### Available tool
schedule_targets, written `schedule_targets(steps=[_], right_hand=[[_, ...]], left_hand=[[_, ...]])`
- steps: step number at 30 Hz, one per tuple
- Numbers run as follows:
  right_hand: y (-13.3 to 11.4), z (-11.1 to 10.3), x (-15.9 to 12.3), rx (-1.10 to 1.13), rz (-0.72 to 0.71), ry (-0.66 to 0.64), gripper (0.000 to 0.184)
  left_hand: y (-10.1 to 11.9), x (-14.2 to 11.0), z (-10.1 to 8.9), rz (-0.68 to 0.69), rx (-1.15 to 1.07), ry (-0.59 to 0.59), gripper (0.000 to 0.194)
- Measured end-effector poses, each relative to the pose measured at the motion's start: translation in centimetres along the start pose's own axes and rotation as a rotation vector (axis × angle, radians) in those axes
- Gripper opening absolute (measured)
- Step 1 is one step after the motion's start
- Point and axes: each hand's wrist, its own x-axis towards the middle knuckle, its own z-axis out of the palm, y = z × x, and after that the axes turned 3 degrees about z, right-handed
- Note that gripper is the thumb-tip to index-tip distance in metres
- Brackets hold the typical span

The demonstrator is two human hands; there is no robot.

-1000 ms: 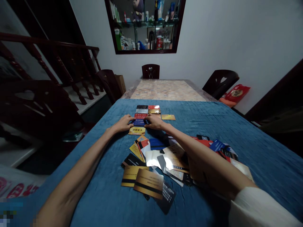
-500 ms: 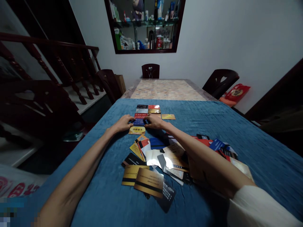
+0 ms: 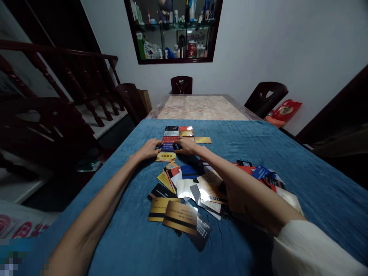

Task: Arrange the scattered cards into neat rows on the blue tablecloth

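Observation:
A blue card point(image 3: 167, 147) lies flat in the laid-out group, below a red card point(image 3: 170, 139). My left hand point(image 3: 150, 148) pinches at its left edge, fingers curled. On the opposite side my right hand point(image 3: 186, 146) grips its right edge with bent fingers and partly covers the cards there. Just nearer to me is a yellow card point(image 3: 166, 156) with dark characters. Farther off sit a black-and-silver card pair point(image 3: 171, 130) and a red-and-gold pair point(image 3: 186, 131). A gold card point(image 3: 203, 140) lies to the right of my right hand.
A loose, overlapping pile of cards, with a gold card point(image 3: 180, 217) at its near end, spreads under my right forearm. The blue cloth point(image 3: 120, 234) covers the near part of the table point(image 3: 201, 107). Dark chairs point(image 3: 181, 85) stand around it, with a railing point(image 3: 57, 55) at left.
The view has shifted slightly. Both hands stay at the blue card, and the right fingers have moved a little along its right edge. The other cards lie as before.

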Motion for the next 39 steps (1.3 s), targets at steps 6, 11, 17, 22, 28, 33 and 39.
schedule_targets(steps=[6,11,17,22,28,33,39], right_hand=[[0.0,-0.2,0.0,0.031,-0.007,0.003,0.033],[0.2,-0.4,-0.2,0.050,-0.015,0.008,0.034],[0.6,-0.6,-0.6,0.106,-0.048,0.052,0.035],[0.6,-1.4,-1.5,0.137,-0.028,0.057,0.036],[1.0,-2.8,-3.1,0.121,-0.037,0.108,0.027],[1.4,-3.7,-5.2,0.109,-0.078,0.147,0.021],[1.8,-4.3,-8.3,0.089,-0.078,0.194,0.019]], left_hand=[[-0.1,-0.2,-0.3,0.016,-0.025,-0.010,0.039],[-0.1,-0.3,-0.4,0.014,-0.050,-0.004,0.040],[-0.1,-0.3,-0.3,0.012,-0.056,0.009,0.040],[-0.2,-0.3,-0.3,0.007,-0.117,0.014,0.043],[0.0,-0.4,-0.5,-0.049,-0.176,0.030,0.051],[0.6,-0.2,-0.8,-0.064,-0.084,0.162,0.043],[3.2,0.4,-1.8,0.046,-0.094,0.261,0.036]])
